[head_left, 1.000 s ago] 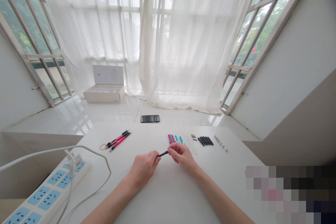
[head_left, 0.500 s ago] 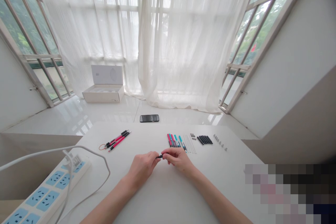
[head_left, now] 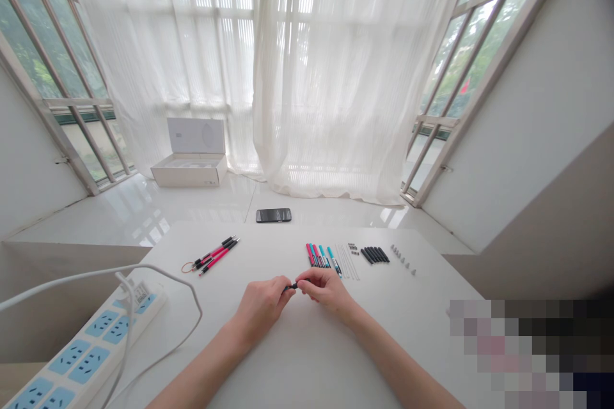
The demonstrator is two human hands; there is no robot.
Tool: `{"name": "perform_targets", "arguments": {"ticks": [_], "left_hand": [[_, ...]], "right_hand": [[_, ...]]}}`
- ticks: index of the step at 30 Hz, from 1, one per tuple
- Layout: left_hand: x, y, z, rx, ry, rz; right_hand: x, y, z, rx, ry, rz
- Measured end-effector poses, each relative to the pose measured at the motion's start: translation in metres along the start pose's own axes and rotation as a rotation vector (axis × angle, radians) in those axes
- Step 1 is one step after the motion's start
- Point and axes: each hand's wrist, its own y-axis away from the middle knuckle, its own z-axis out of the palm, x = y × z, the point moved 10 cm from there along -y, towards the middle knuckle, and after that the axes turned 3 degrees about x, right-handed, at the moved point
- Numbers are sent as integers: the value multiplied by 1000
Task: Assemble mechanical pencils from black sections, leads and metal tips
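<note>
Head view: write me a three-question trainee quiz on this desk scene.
1. True or false: the left hand and the right hand pinch one small black part between them.
2. The bundled pens left of the hands are: A green; B pink and black; C yellow.
3. What white thing with blue sockets lies at the lower left of the view?
Key: 1 true; 2 B; 3 the power strip.

power strip [head_left: 91, 351] left of hands; phone [head_left: 273, 215] behind pens [head_left: 320, 256]
</note>
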Motion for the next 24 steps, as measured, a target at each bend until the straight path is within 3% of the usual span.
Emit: {"name": "perform_targets", "arguments": {"ticks": [13, 20, 24], "left_hand": [[-3, -1, -1, -11, 5, -21], [-1, -1, 0, -19, 119, 23], [-6, -1, -1, 16, 125, -3]], "right_hand": [[2, -1, -24, 167, -350, 94], [1, -2, -27, 182, -250, 55], [-9, -4, -55, 276, -146, -21]]}}
